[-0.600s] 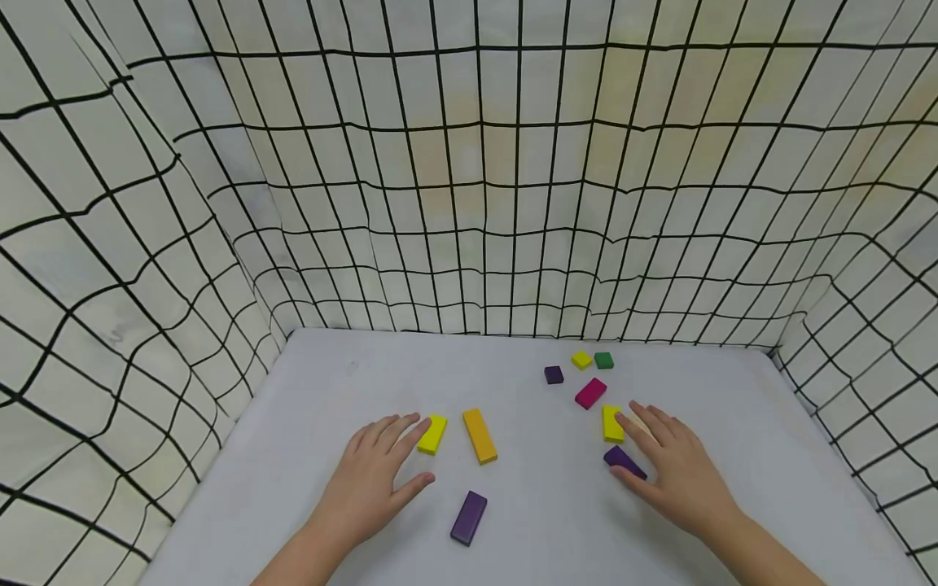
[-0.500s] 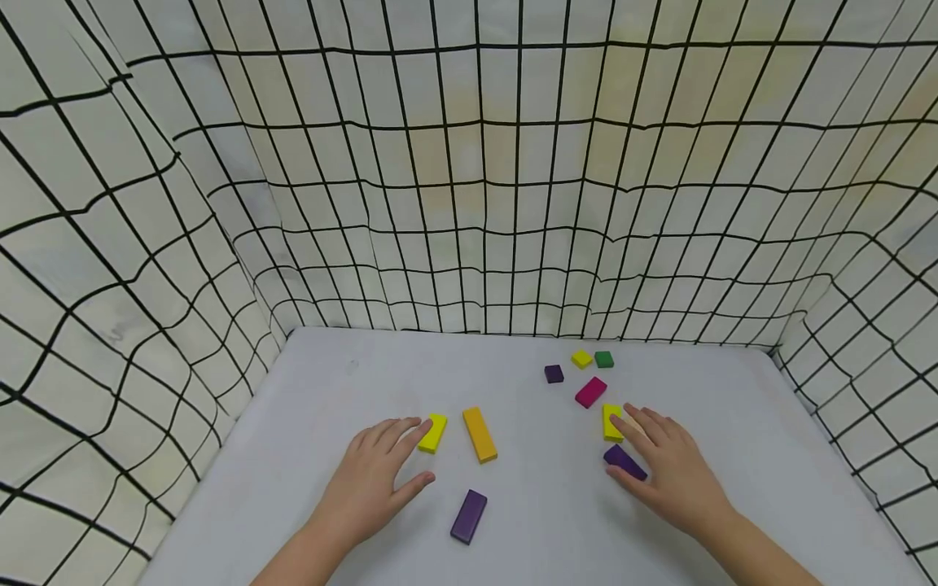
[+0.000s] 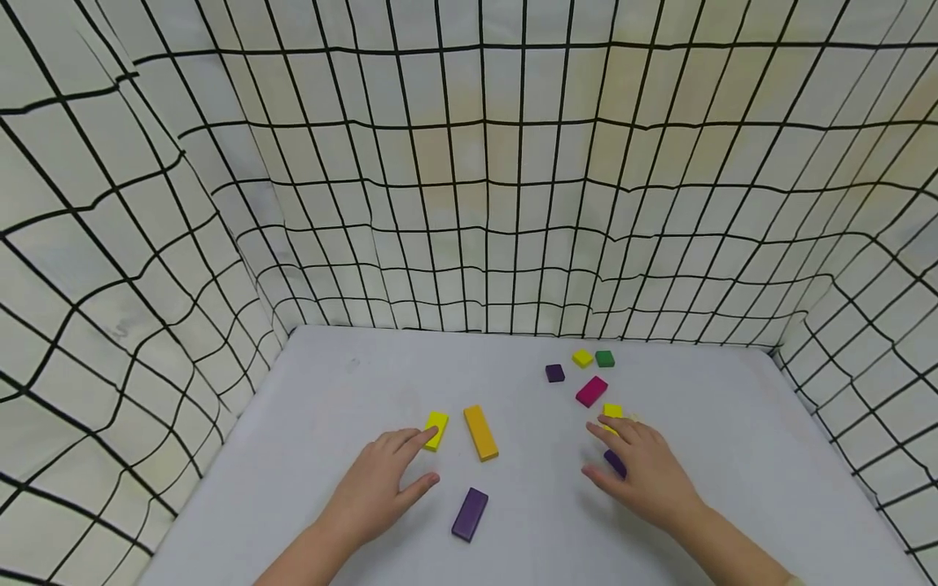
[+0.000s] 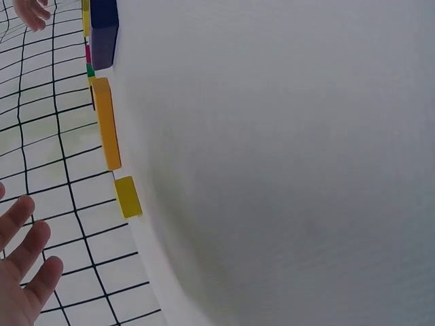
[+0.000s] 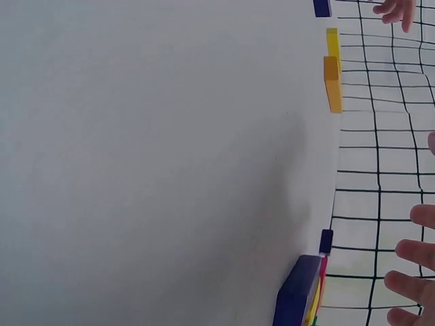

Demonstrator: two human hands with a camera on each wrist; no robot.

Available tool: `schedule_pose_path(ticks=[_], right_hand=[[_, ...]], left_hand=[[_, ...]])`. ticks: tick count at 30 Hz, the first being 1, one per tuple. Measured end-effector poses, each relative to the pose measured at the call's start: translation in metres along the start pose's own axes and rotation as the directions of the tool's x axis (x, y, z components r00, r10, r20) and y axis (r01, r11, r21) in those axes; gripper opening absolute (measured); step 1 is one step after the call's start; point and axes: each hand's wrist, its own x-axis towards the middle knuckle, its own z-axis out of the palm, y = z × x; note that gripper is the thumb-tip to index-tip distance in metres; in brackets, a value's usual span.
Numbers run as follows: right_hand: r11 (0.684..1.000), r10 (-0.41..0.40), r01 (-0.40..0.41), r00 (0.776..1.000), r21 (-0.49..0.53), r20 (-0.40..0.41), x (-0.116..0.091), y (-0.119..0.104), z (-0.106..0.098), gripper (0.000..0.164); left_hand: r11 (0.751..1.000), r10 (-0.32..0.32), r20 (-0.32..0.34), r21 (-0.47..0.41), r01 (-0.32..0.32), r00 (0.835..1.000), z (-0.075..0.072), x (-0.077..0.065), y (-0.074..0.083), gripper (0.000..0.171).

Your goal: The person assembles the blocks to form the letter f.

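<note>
My left hand [image 3: 381, 484] hovers over the white table with spread fingers. Its index fingertip overlaps a yellow block [image 3: 437, 430] in the head view. Just right of that lies a longer orange block [image 3: 480, 433], and a purple block [image 3: 470, 514] lies nearer to me. On the other side, my right hand [image 3: 645, 472] is held with fingers apart, partly hiding a second yellow block [image 3: 612, 410] and a second purple block [image 3: 614, 463]. Both wrist views show fingers [image 4: 44, 278] raised above the table, holding nothing.
Farther back on the table [image 3: 381, 366] lie a magenta block [image 3: 591, 391], a small dark purple block [image 3: 554, 373], a small yellow block [image 3: 582, 359] and a green block [image 3: 604, 359]. Black netting [image 3: 484, 183] over white sheeting encloses the back and sides.
My right hand has moved left, covering more of the yellow and purple blocks beneath it. My left hand has shifted very slightly toward me. The blocks lie as before.
</note>
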Motion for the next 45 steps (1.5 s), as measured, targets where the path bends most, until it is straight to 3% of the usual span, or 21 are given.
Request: schedule_pose_path(ticks=[7,14,19,24,33,39,45], right_hand=[[0.999,0.012,-0.013,0.999,0.032,0.033,0.006,-0.01,0.006,0.061],[0.999,0.006,-0.01,0.997,0.045,0.077,0.01,-0.025,0.009,0.058],[0.995,0.061,-0.074,0.982,0.069,0.178,0.014,-0.035,0.012,0.054],[0.985,0.058,-0.101,0.956,0.137,0.289,0.021,-0.045,0.018,0.051],[0.984,-0.075,0.008,0.926,0.179,0.37,0.031,-0.063,0.033,0.049],[0.982,-0.156,0.096,0.897,0.161,0.414,0.038,-0.077,0.041,0.046],[0.98,-0.193,0.147,0.881,0.137,0.431,0.042,-0.091,0.047,0.041]], left_hand=[[0.996,-0.01,0.024,-0.088,0.012,1.0,0.002,0.0,0.007,0.06],[0.995,-0.003,0.088,-0.101,0.012,0.996,0.004,0.0,0.01,0.058],[0.992,0.014,0.139,-0.125,0.004,0.99,0.008,0.0,0.01,0.056],[0.984,-0.01,0.236,-0.168,0.051,0.972,0.009,0.001,0.011,0.055],[0.957,0.002,0.357,-0.272,0.102,0.934,0.016,-0.001,0.011,0.054],[0.946,0.002,0.429,-0.293,0.137,0.903,0.021,0.002,0.011,0.057],[0.945,0.043,0.439,-0.31,0.106,0.897,0.027,0.004,0.01,0.062]])
